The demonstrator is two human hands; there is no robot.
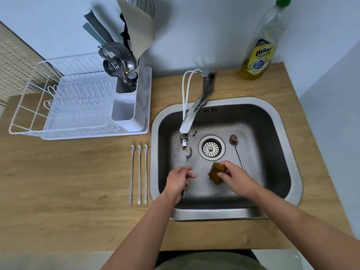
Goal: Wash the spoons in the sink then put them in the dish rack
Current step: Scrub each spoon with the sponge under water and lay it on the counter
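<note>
My left hand (180,179) grips the handle of a steel spoon (188,153) whose bowl sits right under the faucet spout (184,142), inside the steel sink (288,152). A brown-yellow sponge (217,173) is held by my right hand (236,177) just right of that spoon, low in the basin. A second spoon (235,147) with a dirty bowl lies on the sink floor right of the drain (211,148). Three long thin spoons (139,174) lie side by side on the wooden counter left of the sink. The white dish rack (78,100) stands at the back left.
The rack's cutlery holder (124,112) has one vacant compartment and one full of ladles and utensils (120,61). A dish soap bottle (261,47) stands at the back right of the wooden counter (68,182). The faucet arm (196,108) with white hoses reaches over the basin.
</note>
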